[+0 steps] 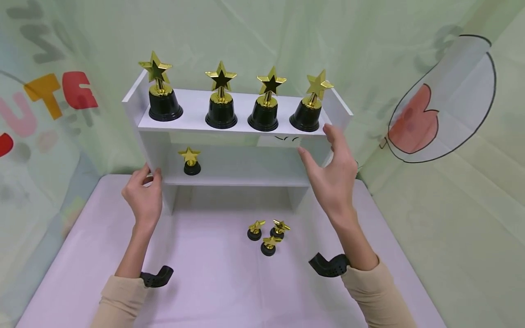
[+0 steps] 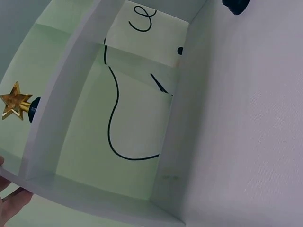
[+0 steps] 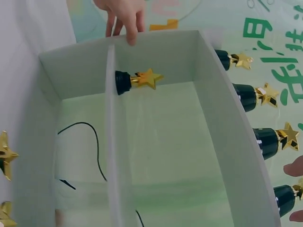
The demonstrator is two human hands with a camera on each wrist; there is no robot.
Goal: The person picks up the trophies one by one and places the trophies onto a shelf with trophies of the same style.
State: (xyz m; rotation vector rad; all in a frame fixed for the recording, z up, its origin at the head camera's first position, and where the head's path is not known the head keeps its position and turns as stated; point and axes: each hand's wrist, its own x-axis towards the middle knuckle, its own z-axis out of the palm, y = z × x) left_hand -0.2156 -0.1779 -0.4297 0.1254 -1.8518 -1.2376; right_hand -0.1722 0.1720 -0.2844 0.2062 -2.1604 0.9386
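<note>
A white two-level shelf (image 1: pixel 238 165) stands on the table. My left hand (image 1: pixel 143 196) grips the front edge of its left side panel, fingers bent over it. My right hand (image 1: pixel 336 173) is at the shelf's right end, thumb and fingers spread apart with nothing between them. Its fingertips are just below and beside the rightmost big star trophy (image 1: pixel 307 109), gold on a black base. More big star trophies (image 1: pixel 221 102) line the top board to its left. One small star trophy (image 1: pixel 191 164) sits at the left of the middle board, also seen in the right wrist view.
Three small star trophies (image 1: pixel 268 246) stand grouped on the white tabletop (image 1: pixel 213 282), in front of the shelf's lower opening. Light green curtains with printed drawings (image 1: pixel 443 105) hang behind and at both sides. A black wrist camera mount (image 1: pixel 328 265) sits on each forearm.
</note>
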